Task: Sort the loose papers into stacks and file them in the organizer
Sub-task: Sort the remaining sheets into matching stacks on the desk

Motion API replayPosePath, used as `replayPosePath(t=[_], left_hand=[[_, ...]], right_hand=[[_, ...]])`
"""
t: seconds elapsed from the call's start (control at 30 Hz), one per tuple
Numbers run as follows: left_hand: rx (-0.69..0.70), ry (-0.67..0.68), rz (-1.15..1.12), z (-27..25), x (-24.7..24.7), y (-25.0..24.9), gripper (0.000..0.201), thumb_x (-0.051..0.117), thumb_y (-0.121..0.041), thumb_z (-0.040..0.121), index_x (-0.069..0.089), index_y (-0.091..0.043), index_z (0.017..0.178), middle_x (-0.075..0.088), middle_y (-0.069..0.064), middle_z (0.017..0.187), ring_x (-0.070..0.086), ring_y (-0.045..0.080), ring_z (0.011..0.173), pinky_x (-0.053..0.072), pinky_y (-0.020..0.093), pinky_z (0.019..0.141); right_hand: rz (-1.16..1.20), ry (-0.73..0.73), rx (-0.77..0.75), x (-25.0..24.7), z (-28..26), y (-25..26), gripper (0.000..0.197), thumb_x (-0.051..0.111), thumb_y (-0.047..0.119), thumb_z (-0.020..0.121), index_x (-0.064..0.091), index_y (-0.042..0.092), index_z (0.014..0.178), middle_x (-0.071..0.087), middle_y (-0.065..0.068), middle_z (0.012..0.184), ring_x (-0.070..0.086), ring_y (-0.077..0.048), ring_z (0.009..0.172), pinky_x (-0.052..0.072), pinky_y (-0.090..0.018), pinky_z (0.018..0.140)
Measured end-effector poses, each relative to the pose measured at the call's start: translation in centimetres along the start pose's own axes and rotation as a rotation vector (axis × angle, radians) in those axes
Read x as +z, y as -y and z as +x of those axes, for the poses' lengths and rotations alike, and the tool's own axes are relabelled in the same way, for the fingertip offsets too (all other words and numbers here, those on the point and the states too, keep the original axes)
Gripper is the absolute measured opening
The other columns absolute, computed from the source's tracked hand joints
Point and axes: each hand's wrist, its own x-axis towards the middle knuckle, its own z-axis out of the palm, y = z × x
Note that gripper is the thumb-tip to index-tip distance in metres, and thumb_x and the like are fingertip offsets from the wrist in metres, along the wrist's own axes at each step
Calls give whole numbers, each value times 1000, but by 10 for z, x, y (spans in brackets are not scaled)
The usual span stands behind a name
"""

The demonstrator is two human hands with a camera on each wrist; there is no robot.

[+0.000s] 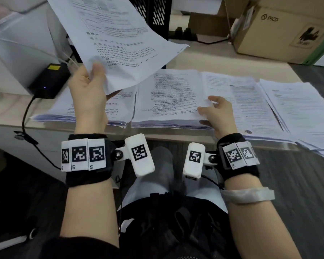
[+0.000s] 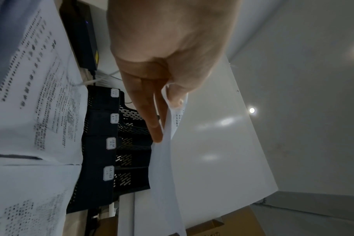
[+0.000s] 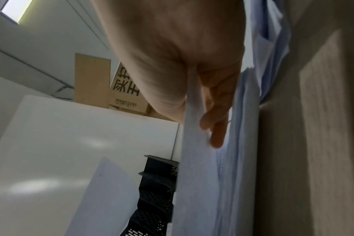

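Note:
My left hand [image 1: 94, 75] holds a printed sheet [image 1: 123, 43] lifted above the table's left side, thumb on its face and fingers [image 2: 156, 124] behind it. Several paper stacks lie side by side on the table: a left stack [image 1: 64, 111], a middle stack [image 1: 172, 94], a right stack [image 1: 251, 101] and a far-right one [image 1: 303, 109]. My right hand [image 1: 211, 107] pinches the top sheets [image 3: 194, 159] at the middle stack's right edge, thumb on top and fingers [image 3: 218, 135] beneath. The black mesh organizer [image 1: 153, 14] stands behind, partly hidden by the lifted sheet; its labelled trays [image 2: 111, 143] show in the left wrist view.
A black power adapter [image 1: 49, 81] with a cable sits at the table's left, beside a white box [image 1: 17, 43]. A cardboard box [image 1: 281, 32] stands at the back right. The table's front edge [image 1: 157, 133] runs just before my wrists.

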Motion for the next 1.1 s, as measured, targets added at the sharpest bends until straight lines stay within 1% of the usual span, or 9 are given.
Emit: replayPosePath(t=[0.1, 0.2, 0.33, 0.43, 0.6, 0.7, 0.83, 0.93, 1.1], left_hand=[[25, 66, 11, 0, -9, 4, 20, 48, -16, 98, 62, -12, 112, 64, 9, 122, 62, 22, 114, 49, 49, 99], [30, 109, 40, 1, -17, 8, 19, 49, -20, 97, 67, -25, 97, 67, 6, 116, 62, 24, 113, 47, 52, 100], [11, 169, 66, 2, -25, 9, 20, 48, -20, 98, 66, -24, 90, 70, -1, 106, 62, 24, 113, 46, 50, 102], [-54, 212, 114, 6, -36, 10, 20, 47, -15, 98, 65, -22, 91, 74, -12, 89, 68, 11, 96, 52, 37, 94], [-185, 185, 196, 11, -64, 18, 18, 52, -11, 95, 61, -15, 111, 70, 0, 105, 67, 16, 100, 52, 34, 93], [-196, 46, 229, 13, -79, 22, 25, 53, -6, 92, 60, -20, 113, 66, 6, 108, 63, 20, 99, 49, 41, 98], [-176, -107, 168, 16, -95, 21, 26, 54, -5, 91, 60, -12, 115, 67, 4, 99, 65, 13, 92, 58, 21, 69], [-160, -163, 143, 19, -105, 20, 21, 60, -6, 88, 63, -8, 109, 68, 8, 94, 67, 15, 86, 55, 16, 69], [-127, -203, 129, 22, -119, 19, 14, 69, -10, 82, 68, -13, 96, 65, -1, 77, 64, 7, 77, 51, 15, 73]], right_hand=[[-232, -135, -63, 0, -1, 5, 56, 67, 29, 83, 47, 16, 133, 35, -10, 140, 36, -28, 129, 39, -45, 104], [-237, -287, -184, 2, -8, 22, 46, 55, 47, 88, 58, 18, 123, 44, -5, 139, 29, -23, 133, 26, -44, 109], [162, -52, -187, 16, -20, 51, 48, 41, 51, 95, 66, 11, 102, 72, -2, 100, 68, -20, 94, 52, -36, 87], [280, 177, -56, 30, -23, 65, 48, 42, 51, 95, 65, 10, 102, 73, -2, 85, 71, -18, 72, 55, -25, 62], [170, 296, -104, 55, -22, 62, 14, 60, 4, 86, 66, 5, 73, 71, -3, 70, 68, -23, 70, 53, -37, 73], [87, 290, -142, 68, -25, 59, 14, 56, -5, 83, 64, -1, 72, 68, -11, 78, 64, -24, 69, 51, -28, 61], [31, 287, -125, 79, -24, 60, 16, 57, -7, 81, 63, -17, 92, 64, -11, 74, 62, -14, 53, 48, -20, 49], [-10, 306, -92, 92, -24, 58, 26, 58, -7, 81, 56, -26, 97, 65, -10, 73, 61, -8, 44, 46, -17, 44], [-78, 352, -63, 124, -24, 56, 24, 60, -5, 83, 57, -24, 98, 65, -30, 109, 63, -14, 55, 52, -19, 46]])
